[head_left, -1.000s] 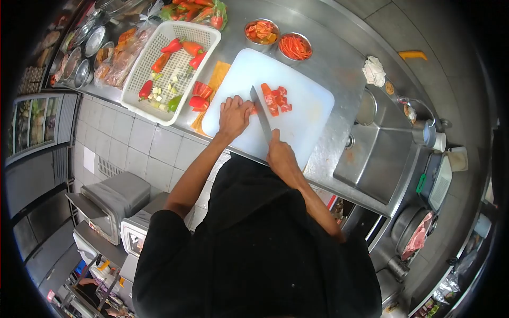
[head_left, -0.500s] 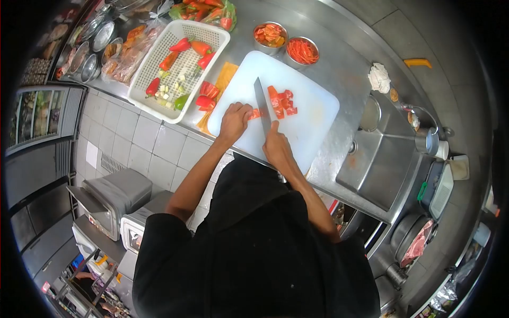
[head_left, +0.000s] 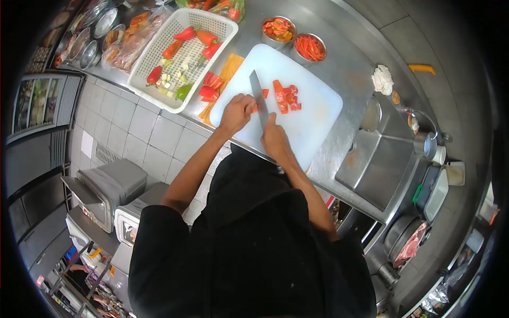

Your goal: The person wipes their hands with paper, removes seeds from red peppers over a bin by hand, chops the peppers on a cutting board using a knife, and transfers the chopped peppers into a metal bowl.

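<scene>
Knife (head_left: 258, 95) on white cutting board (head_left: 301, 103), tip toward the bowls' side, long axis running from tip back to right hand (head_left: 275, 139), fingers closed round handle. Left hand (head_left: 238, 113) fingers curled, pressing red pepper piece (head_left: 254, 108) beside blade.

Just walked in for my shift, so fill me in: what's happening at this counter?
The right hand holds a knife on a white cutting board; the left hand steadies red pepper beside the blade. Cut red pieces lie on the blade's other side. Two bowls of cut pepper stand past the board.
</scene>
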The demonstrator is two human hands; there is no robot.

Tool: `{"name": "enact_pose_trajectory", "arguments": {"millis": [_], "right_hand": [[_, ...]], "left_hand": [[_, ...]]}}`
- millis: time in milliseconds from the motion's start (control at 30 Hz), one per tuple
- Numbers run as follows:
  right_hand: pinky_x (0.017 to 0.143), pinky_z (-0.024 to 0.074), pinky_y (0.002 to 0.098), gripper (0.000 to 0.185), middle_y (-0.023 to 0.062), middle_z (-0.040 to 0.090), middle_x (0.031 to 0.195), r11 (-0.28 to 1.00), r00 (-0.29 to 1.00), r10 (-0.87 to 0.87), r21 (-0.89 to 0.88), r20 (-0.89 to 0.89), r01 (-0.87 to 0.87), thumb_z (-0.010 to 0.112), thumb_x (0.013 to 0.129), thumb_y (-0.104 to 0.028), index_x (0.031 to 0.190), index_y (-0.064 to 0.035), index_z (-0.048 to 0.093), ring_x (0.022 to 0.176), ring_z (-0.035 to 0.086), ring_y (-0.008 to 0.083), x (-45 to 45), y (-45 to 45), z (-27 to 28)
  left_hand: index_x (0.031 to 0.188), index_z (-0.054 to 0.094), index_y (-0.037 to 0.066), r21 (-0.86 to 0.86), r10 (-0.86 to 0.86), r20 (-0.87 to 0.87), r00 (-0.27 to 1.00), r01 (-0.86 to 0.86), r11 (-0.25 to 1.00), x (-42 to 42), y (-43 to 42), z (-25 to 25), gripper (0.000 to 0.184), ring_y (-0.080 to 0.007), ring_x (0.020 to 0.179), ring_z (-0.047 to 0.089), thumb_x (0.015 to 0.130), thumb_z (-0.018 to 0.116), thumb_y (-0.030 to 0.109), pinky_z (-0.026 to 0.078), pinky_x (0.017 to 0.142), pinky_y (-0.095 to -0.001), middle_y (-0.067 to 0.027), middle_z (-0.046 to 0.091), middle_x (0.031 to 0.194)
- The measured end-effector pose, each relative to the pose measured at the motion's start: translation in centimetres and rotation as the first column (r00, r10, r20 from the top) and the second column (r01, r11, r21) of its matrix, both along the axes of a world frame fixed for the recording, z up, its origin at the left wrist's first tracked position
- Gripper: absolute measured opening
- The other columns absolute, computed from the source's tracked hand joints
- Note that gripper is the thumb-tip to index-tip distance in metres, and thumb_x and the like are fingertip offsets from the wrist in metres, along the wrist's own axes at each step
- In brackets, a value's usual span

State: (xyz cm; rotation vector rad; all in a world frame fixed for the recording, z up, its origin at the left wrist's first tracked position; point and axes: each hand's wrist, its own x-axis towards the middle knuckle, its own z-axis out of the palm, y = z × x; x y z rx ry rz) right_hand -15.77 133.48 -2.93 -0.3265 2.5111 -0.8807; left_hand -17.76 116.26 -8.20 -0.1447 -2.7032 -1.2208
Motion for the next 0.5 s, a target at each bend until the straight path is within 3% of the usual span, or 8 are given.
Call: {"name": "enact_pose_trajectory", "arguments": {"millis": [133, 200, 500], "right_hand": [[0.064, 0.0446, 0.0567, 0.029, 0.0306, 0.059, 0.071, 0.996, 0.996, 0.085, 0.013, -0.039, -0.085, 0.051, 0.084, 0.0, 0.108, 0.0052, 0.035, 0.072, 0.06, 0.0499, -0.7, 1.7, 2.3], [0.063, 0.0451, 0.0563, 0.026, 0.0307, 0.059, 0.069, 0.989, 0.991, 0.125, 0.085, -0.045, -0.121, 0.05, 0.083, 0.002, 0.105, 0.0048, 0.037, 0.071, 0.061, 0.0492, 0.7, 2.1, 4.0], [0.061, 0.047, 0.0551, 0.029, 0.0297, 0.059, 0.066, 0.966, 0.971, 0.234, 0.123, -0.052, -0.226, 0.052, 0.082, 0.005, 0.107, 0.0069, 0.036, 0.066, 0.059, 0.0506, 2.3, 2.7, 3.3]], "left_hand": [[0.095, 0.06, 0.008, 0.151, 0.089, -0.002, 0.996, -0.088, 0.985, 1.4, -1.0, 0.7, 0.006, -0.0339, 0.082, 0.058, 0.091, 0.056, 0.01, 0.05, 0.071, -0.0457, -0.0138, 0.055, 0.087], [0.096, 0.06, 0.009, -0.02, 0.07, -0.045, 0.997, -0.071, 0.997, 2.2, -1.2, 0.1, 0.007, -0.0341, 0.08, 0.058, 0.091, 0.056, 0.01, 0.05, 0.07, -0.0447, -0.0133, 0.054, 0.087], [0.096, 0.061, 0.01, -0.035, 0.083, 0.035, 0.996, -0.082, 0.996, 2.1, -1.0, -0.6, 0.007, -0.0348, 0.079, 0.059, 0.093, 0.055, 0.012, 0.05, 0.069, -0.0447, -0.0138, 0.055, 0.085]]}}
